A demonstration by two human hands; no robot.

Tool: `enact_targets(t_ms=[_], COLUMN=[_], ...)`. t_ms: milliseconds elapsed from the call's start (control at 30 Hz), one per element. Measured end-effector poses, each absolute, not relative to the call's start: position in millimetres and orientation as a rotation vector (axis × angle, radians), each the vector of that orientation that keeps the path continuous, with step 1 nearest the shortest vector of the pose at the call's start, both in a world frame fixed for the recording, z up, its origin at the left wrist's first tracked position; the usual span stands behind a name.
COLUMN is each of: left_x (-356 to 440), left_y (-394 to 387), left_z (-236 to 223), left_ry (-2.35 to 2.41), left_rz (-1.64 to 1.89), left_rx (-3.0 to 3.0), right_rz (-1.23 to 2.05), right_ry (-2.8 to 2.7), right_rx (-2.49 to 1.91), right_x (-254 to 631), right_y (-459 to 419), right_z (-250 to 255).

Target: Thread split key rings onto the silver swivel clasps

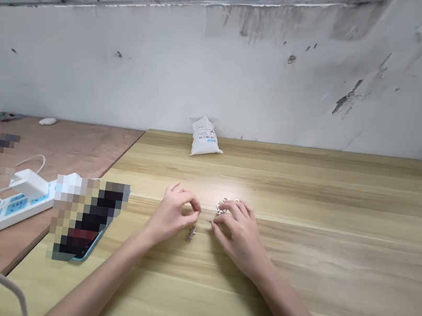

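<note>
Wooden tabletop (pixel 342 235): bordered by wall (pixel 159 76)
Left hand (pixel 174 213): pinched closed near metal cluster (pixel 190 235); contents cannot be told
Right hand (pixel 239 231): metal piece (pixel 210 222) pinched beside rings (pixel 221 205)

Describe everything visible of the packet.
The packet is white, plump and soft-looking, seemingly plastic, with translucent film at its top corners. Dark print and a small blue block mark its front, which faces the camera. It rests near the back edge of the table, before the wall; whether it touches the wall is unclear.
</note>
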State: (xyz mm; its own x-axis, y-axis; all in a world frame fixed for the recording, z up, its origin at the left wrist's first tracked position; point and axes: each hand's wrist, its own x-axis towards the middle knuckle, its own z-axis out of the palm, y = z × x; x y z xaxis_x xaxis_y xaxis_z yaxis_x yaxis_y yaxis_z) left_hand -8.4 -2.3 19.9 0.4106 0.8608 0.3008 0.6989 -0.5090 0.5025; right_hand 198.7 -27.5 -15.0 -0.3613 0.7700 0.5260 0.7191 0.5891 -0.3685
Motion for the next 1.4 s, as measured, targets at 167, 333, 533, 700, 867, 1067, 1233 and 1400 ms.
enact_targets(t_ms=[167,333,533,700,867,1067,1233,1400], left_x=[-2.5,-7.6,-13.3,-14.4,-14.9,-3.6,6.7,12.4], left_y=[-5.8,-3.2,-4.1,-6.8,-6.6,-1.8,4.1,9.5], left_z=[19.5,9.5,4.6,8.6,6.4,1.7,1.9,2.0], left_ry=[1.220,1.201,1.224,1.268,1.334,1.274,1.253,1.210], left_rz=[0.773,0.847,0.844,0.836,0.756,0.580,0.615,0.603], left_rx=[2.301,2.283,2.365,2.446,2.534,2.665,2.853,3.028], right_rz=[0.242,0.280,0.263,0.227,0.233,0.230,0.183,0.195], right_ry=[-2.022,-2.015,-2.053,-2.060,-2.048,-1.949,-1.962,-1.947], right_rx=[-1.155,-1.159,-1.163,-1.158,-1.164,-1.223,-1.262,-1.260], right_x=[200.2,201.5,199.8,197.9,199.9,207.8,210.6,210.0], right_y=[-25.9,-23.8,-24.4,-27.0,-27.0,-22.1,-21.8,-21.4], right_z=[-15.4,-17.6,-18.8,-16.6,-14.1,-13.1,-13.0,-15.1])
